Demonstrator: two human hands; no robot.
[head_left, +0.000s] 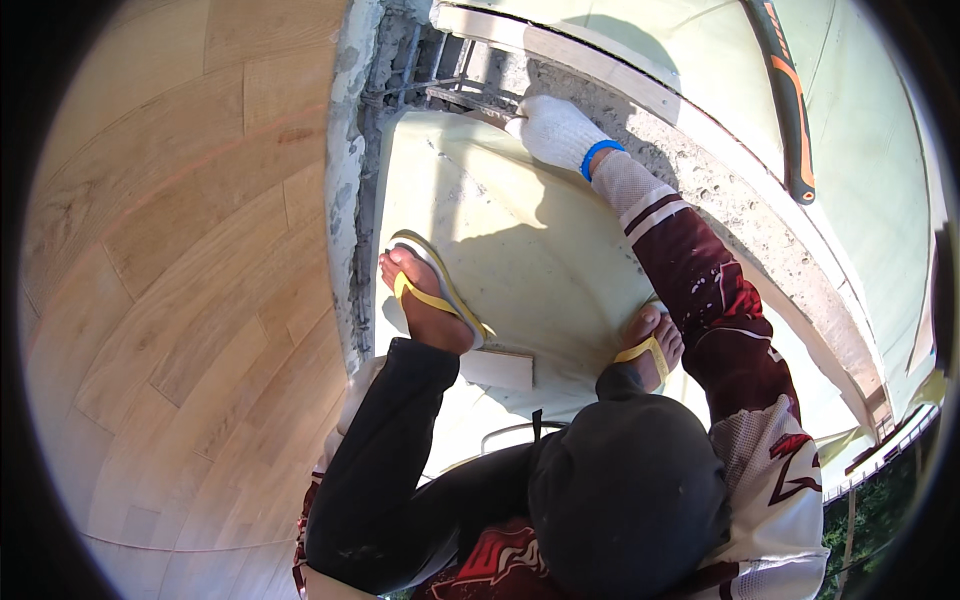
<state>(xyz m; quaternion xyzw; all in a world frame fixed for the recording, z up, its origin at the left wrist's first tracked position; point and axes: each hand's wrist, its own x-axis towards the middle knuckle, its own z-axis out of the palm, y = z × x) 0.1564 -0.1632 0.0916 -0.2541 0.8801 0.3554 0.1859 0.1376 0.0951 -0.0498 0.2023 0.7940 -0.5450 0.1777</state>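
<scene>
My right hand (558,133), in a white knit glove with a blue cuff, reaches to the far middle. Its fingers are closed on one end of a dark, narrow metal bar (470,103), whose exact kind I cannot make out. The bar points left from the glove, over a rough concrete gap where thin steel rebar (410,65) crosses. Rough concrete (640,130) lies beside the glove. My left hand does not show; only bits of the left sleeve (330,450) appear beside my left knee.
A hammer-like handle (793,120), black and orange, lies on the pale green sheet at upper right. A wooden board edge (700,120) curves along the concrete. Wood-look panels (200,250) stand at left. My sandalled feet rest on pale sheeting (520,260), near a small wood offcut (497,369).
</scene>
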